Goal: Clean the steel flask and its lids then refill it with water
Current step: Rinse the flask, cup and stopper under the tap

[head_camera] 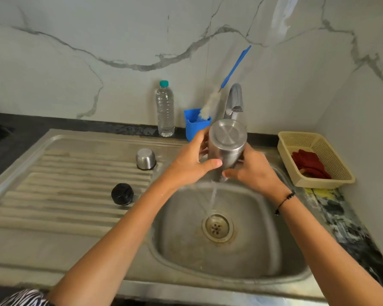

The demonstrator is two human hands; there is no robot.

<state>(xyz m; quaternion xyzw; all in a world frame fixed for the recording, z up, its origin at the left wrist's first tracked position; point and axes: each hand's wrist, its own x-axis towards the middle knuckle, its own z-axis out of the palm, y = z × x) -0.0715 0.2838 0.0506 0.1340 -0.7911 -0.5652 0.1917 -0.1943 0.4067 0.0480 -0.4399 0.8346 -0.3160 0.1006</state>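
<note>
Both hands, left hand (189,162) and right hand (252,171), are curling their fingers around the inverted steel flask (227,143), which is draining into the sink (281,250). Wet steel is probably slippery; a loosening grip risks dropping it.

Steel flask (227,142): plain silver. Steel lid (145,159): silver. Second lid (122,193): black. Wall (97,40): white marble, grey veins. Brush handle (236,67): blue, bristles white. Holder (194,128): blue. Plastic bottle (165,109): clear, teal cap. Basket (318,160): cream, mesh pattern; cloth (310,163) inside red. Bench (341,217): black, white and yellow flecks. Sleeve (24,298): black-white zebra stripes.
</note>
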